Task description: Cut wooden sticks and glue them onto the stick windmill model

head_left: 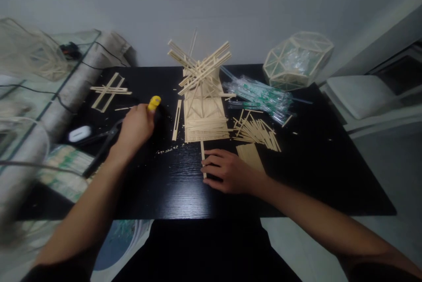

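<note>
With 12 o'clock being taken as the far side of the counter (313, 181), a yellow-ended tool (154, 103) is being gripped in the closed left hand (136, 126) at 10 o'clock from the right hand (231, 172). The right hand is being held partly open, fingers spread, and a narrow wooden strip (203, 147) is being steadied under its fingertips at 6 o'clock from the crossed-blade stick model (199, 73). Slipping is being risked, as so thin a strip is being supported on a smooth surface. The model's base panel (204, 110) is being closely approached by the strip's far end; contact is not being clearly shown, but displacement could be caused by a forward push. Loose sticks (259, 135) at 1 o'clock from the right hand are being exposed to scattering by a sideways sweep.
</note>
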Demonstrator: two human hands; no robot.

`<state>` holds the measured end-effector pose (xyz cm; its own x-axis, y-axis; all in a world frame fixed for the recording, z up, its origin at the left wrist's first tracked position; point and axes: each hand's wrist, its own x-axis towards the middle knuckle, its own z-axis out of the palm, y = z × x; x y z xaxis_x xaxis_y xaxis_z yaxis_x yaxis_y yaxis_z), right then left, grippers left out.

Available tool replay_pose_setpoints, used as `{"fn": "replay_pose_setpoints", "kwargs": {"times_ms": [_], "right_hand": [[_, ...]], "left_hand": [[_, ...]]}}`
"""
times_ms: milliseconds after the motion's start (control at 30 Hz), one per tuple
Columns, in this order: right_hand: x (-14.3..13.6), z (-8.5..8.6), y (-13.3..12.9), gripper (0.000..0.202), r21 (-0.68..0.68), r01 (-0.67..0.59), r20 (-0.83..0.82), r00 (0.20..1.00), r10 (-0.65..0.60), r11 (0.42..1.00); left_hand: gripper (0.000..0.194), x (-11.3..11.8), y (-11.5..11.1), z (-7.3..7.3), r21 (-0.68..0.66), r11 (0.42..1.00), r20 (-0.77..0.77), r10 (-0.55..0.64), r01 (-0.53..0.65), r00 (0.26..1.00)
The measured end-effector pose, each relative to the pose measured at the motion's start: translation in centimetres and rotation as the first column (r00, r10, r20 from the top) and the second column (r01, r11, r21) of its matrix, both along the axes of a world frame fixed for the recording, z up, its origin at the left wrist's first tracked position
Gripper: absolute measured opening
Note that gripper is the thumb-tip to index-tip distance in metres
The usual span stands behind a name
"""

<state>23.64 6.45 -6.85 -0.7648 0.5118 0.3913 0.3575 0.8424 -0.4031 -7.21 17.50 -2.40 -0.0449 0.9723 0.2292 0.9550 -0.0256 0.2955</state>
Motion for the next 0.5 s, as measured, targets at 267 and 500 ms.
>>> {"fn": "replay_pose_setpoints", "kwargs": {"times_ms": [267, 500], "right_hand": [[-0.1, 0.1, 0.1, 0.017, 0.004, -0.005, -0.004, 1.0, 0.005, 1.0], [0.1, 0.4, 0.0, 0.015, 0.002, 0.001, -0.01, 1.0, -0.001, 1.0]], "left_hand": [[0.028, 0.1, -3.6, 2.3, -0.113, 0.985, 0.639, -0.028, 0.129, 0.768], [0.049, 0.5, -4.5, 1.9, -0.255, 0.921, 0.61, -0.085, 0.296, 0.788]]}}
